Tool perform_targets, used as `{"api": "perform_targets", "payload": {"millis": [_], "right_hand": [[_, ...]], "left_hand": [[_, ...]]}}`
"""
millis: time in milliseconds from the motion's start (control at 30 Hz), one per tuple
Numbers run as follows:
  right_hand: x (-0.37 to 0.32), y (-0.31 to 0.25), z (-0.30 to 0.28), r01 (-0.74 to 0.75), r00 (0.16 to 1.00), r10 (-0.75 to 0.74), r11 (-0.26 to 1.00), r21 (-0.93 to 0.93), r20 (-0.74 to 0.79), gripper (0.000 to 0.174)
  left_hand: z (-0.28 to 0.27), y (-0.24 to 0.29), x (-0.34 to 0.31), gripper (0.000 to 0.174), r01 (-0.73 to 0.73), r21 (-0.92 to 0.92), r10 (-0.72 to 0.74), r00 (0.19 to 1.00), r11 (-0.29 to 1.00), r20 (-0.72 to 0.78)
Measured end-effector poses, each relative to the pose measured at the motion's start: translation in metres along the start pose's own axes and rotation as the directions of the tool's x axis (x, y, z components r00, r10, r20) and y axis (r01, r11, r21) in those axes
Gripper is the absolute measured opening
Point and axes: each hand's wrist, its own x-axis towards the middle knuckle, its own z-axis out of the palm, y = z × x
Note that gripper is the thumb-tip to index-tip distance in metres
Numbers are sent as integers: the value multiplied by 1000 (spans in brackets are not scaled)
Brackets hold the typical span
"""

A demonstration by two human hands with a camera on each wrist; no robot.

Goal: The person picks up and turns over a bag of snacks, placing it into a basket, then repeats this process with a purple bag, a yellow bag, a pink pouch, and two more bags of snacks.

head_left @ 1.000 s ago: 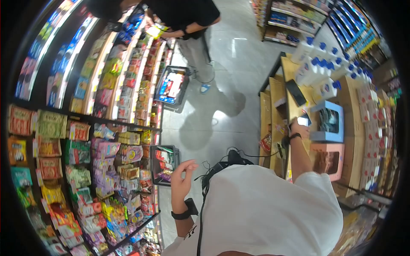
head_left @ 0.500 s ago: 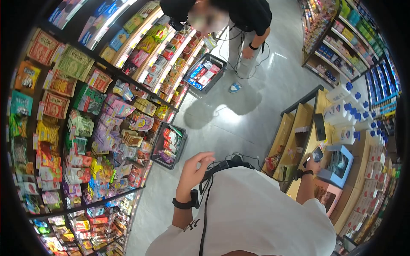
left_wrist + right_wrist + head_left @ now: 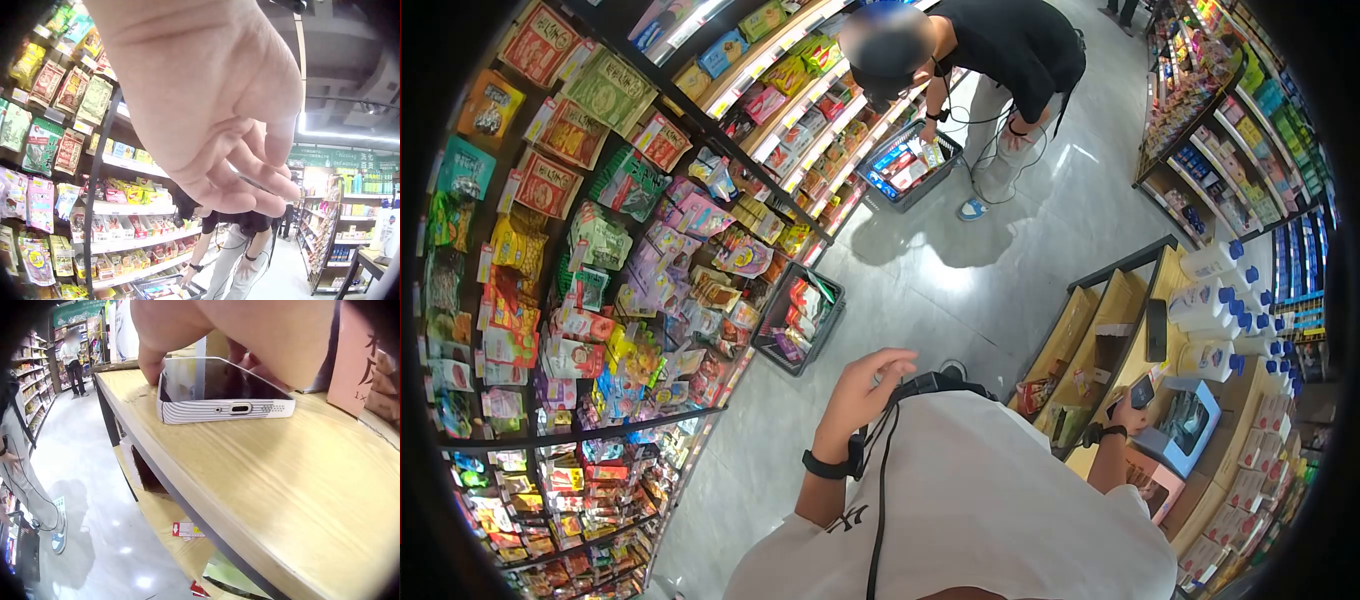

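Observation:
On the wooden shelf top, my right hand [image 3: 1133, 415] grips a smartphone [image 3: 228, 394] by its edges, thumb on one side and fingers on the other. In the right wrist view the phone lies close over the wood, its dark screen up and its pale ridged case edge with the charging port toward the camera. My left hand [image 3: 855, 400] is held in front of my body with nothing in it; its fingers are loosely bent in the left wrist view. A second dark phone [image 3: 1157, 330] lies farther along the shelf top.
Beside my right hand stand a blue box [image 3: 1185, 422] with a window and a pink box [image 3: 1152, 482]. White bottles [image 3: 1212, 298] with blue caps are behind. Snack racks [image 3: 630, 270] line the left. A shopping basket [image 3: 798, 320] stands on the floor; another person [image 3: 1010, 60] bends over a second basket [image 3: 910, 172].
The head view has swung round, shifting the shelves and baskets. The other person has bent down and put a hand into their basket. My right hand stays on the phone; my left stays raised.

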Motion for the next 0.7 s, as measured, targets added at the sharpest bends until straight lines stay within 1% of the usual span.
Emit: {"api": "perform_targets", "payload": {"millis": [100,200,300,400,500,533,567,633,700], "right_hand": [[4,8,10,-1,1000,1,999,45,-10,103],[7,12,12,23,1000,-23,999,27,-5,105],[-3,9,4,76,996,-77,997,-16,-39,108],[-17,-4,-9,19,999,-19,1000,-11,-27,107],[-11,2,-5,60,998,-62,997,-55,-33,109],[-6,2,-5,70,998,-69,993,-95,9,113],[-7,5,-3,93,996,-94,991,-93,-8,113],[-7,6,-1,78,996,-82,990,-115,-25,115],[-6,5,-4,63,998,-65,987,-151,-6,114]], "left_hand": [[1,0,0,22,-16,11,16,1000,1000,21],[1,-3,-3,23,-14,14,14,999,1000,33],[1,1,-5,23,7,3,-7,999,1000,35],[1,2,-8,23,27,10,-27,999,1000,42],[2,-3,-10,22,33,10,-34,998,999,55],[2,-5,-12,22,40,11,-40,998,999,53],[2,-7,-14,22,49,14,-49,998,999,49],[-1,-12,-20,22,54,7,-54,998,999,41],[-9,-11,-28,23,79,15,-80,996,997,43]]}}
